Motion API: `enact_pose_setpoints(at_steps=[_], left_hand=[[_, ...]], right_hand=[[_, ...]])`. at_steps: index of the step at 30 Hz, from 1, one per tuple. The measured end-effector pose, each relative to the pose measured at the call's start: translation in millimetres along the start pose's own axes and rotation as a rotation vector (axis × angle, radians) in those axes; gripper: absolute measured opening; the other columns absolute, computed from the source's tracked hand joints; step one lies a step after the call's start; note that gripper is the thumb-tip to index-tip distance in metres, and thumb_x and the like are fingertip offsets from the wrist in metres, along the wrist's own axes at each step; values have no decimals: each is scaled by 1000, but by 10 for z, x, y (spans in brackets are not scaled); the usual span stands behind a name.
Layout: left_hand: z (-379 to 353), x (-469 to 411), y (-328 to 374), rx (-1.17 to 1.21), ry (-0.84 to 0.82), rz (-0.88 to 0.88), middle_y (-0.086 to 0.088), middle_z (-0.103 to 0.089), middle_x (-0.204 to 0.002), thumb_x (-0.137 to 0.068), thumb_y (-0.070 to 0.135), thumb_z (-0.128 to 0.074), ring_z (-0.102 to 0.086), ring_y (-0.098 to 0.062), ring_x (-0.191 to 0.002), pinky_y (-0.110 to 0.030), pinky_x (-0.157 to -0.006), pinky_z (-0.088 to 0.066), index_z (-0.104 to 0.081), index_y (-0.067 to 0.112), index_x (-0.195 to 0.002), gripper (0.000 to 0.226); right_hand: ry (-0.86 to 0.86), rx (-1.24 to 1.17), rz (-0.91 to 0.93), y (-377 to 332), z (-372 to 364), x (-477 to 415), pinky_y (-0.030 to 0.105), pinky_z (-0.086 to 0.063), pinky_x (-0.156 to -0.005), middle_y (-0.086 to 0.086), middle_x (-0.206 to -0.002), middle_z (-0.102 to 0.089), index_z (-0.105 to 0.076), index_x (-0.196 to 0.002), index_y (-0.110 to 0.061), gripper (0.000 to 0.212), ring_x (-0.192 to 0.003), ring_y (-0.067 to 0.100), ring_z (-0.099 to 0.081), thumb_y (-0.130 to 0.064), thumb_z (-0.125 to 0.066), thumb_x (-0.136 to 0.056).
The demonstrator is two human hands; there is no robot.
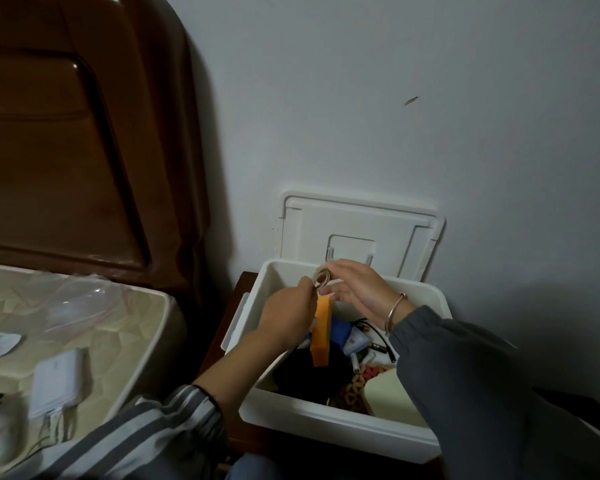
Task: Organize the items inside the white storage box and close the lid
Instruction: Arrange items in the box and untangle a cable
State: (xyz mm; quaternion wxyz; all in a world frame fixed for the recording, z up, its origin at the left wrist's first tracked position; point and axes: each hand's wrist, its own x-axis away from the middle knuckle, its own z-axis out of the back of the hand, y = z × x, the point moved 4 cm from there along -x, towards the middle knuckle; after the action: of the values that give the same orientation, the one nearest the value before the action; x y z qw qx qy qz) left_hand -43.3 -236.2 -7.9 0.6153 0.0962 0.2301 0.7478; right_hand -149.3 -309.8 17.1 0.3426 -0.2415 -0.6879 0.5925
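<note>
**Sorting underway, lid not yet closed**

You had both hands over the white storage box (340,424), which sat on a dark wooden bedside stand against the wall, just beside the bed. Your left hand (286,318) had its fingers pinched together on a small coiled roll (323,279) and, it seemed, on the orange card (320,336) hanging below it. Your right hand (355,289) cupped the roll from the other side, its fingers curled loosely against it; I could not tell how firmly it gripped.

The box was a jumble: something black, a blue item, cables, batteries, a patterned piece and a pale block lay mixed together. The lid (357,230) stood upright, leaning on the wall behind. By my reckoning you were early to midway through: most of the arranging and the closing of the lid were left.
</note>
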Motion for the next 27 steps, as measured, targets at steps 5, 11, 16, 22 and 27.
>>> enact_pose_setpoints(at_steps=[5,11,16,22,27], left_hand=[[-107,-94,-59,-415,-20,-126,-9,-69,-94,-84,17,-65,-69,-27,-79,-33,-61,-50,-44,8,-115,39],[-42,-217,-307,-121,25,-100,-5,-67,-97,-97,31,-49,-65,-23,-85,-28,-66,-47,-51,13,-116,27],[153,-170,-862,100,145,-18,5,-56,-108,-95,36,-52,-52,-13,-99,-28,-83,-44,-59,19,-115,28],[-96,33,-1277,330,73,220,2,-47,-131,-99,37,-43,-46,-12,-117,-30,-100,-39,-44,16,-138,45],[-204,69,-1249,336,157,197,2,-54,-119,-102,34,-36,-49,-12,-108,-28,-93,-39,-52,19,-129,36]], right_hand=[[131,846,1,57,-91,-262,27,-42,-56,6,-56,-59,-58,-67,-12,58,-48,16,-54,-62,-40,-90],[267,838,286,170,-168,-614,23,-28,-48,0,-51,-41,-39,-53,-16,45,-53,15,-41,-34,-65,-86],[282,898,462,234,-88,-790,28,-27,-50,4,-53,-43,-42,-66,-12,34,-51,19,-39,-27,-63,-89],[233,948,514,465,-49,-972,27,-20,-52,4,-53,-38,-40,-69,-11,31,-55,22,-40,-20,-60,-92],[253,951,604,582,-176,-1020,21,-22,-49,-7,-51,-33,-40,-67,-12,32,-49,15,-34,-16,-61,-91]])
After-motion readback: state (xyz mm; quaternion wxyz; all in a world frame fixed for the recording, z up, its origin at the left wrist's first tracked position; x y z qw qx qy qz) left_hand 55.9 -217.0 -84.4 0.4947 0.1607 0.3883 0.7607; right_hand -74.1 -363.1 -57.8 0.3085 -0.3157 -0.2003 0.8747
